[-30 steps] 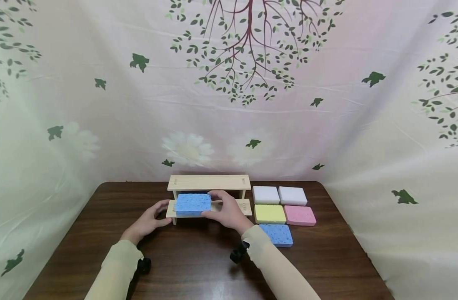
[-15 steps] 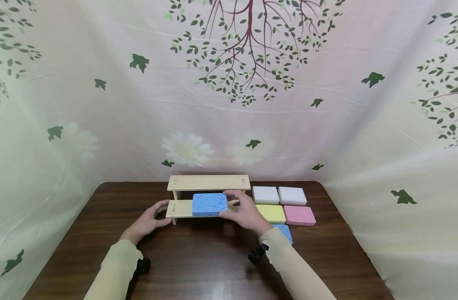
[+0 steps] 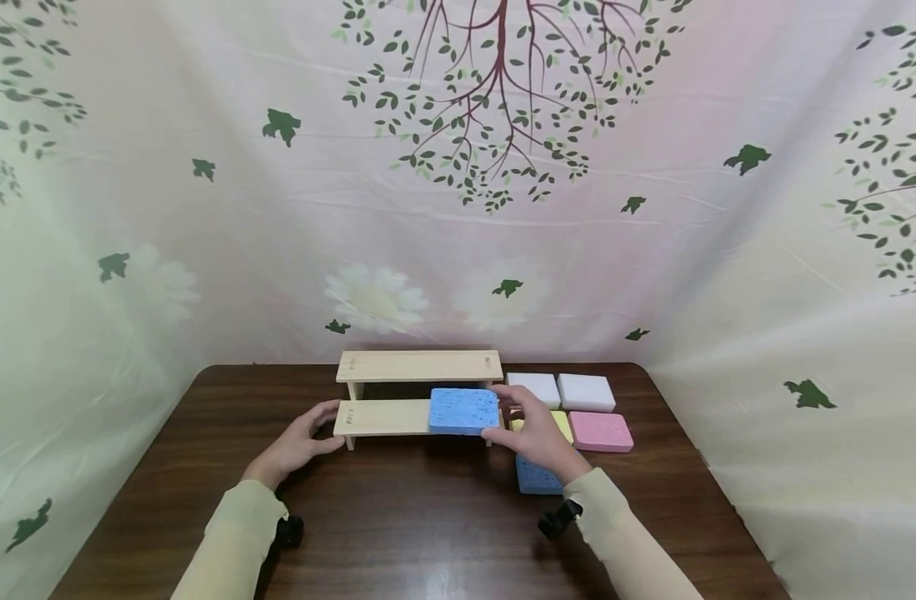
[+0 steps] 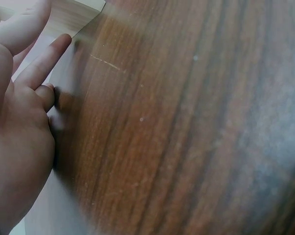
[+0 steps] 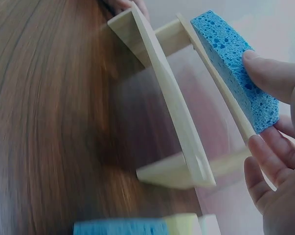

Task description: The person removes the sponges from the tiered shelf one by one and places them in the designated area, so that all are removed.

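Note:
Between thumb and fingers, my right hand (image 3: 536, 433) pinches a blue sponge (image 3: 463, 411) by its right end. In the head view the sponge overlaps the right part of the front lower board of a pale wooden two-step rack (image 3: 390, 417). The right wrist view has a gap between this sponge (image 5: 235, 58) and the rack's front board (image 5: 174, 98). At the rack's left end my left hand (image 3: 300, 442) spans the front board, thumb at the front corner and fingers at the back. That hand (image 4: 22, 122) shows from the palm side in its wrist view.
Right of the rack lie two white sponges (image 3: 533, 387), a pink sponge (image 3: 600, 431), a partly covered yellow sponge (image 3: 563, 422) and a second blue sponge (image 3: 536, 475) under my right wrist. The rack's upper board (image 3: 420, 365) stands behind, near a patterned cloth wall (image 3: 427, 250).
My right hand has moved the blue sponge rightward along the front board, from its left part to its right end. The left hand has stayed in place.

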Demonstrator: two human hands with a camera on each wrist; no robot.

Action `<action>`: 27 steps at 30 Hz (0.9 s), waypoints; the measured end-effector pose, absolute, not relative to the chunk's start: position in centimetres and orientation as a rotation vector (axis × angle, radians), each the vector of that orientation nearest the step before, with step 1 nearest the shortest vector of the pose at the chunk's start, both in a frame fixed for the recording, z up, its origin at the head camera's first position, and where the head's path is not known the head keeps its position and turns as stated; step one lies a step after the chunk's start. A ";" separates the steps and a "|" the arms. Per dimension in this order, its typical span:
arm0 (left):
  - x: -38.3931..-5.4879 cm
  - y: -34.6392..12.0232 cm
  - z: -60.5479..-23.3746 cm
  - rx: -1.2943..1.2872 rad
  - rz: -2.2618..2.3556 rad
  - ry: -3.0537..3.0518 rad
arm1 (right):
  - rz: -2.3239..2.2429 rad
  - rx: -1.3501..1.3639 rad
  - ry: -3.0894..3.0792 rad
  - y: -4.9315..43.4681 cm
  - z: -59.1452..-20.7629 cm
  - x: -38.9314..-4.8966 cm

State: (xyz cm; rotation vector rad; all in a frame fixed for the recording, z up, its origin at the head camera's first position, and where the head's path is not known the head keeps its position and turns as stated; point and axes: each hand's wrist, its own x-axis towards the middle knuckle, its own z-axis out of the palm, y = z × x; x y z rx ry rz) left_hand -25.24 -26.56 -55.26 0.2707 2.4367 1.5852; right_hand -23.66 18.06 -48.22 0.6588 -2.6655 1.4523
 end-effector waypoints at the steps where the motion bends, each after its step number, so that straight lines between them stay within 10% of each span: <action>1: -25.3 -26.6 -55.3 0.270 1.576 2.441 | 1.454 0.643 -2.666 18.5 -48.2 -23.5; 27: -25.0 -26.4 -55.1 0.280 1.587 2.449 | 1.209 0.328 -2.736 31.5 -49.7 -19.8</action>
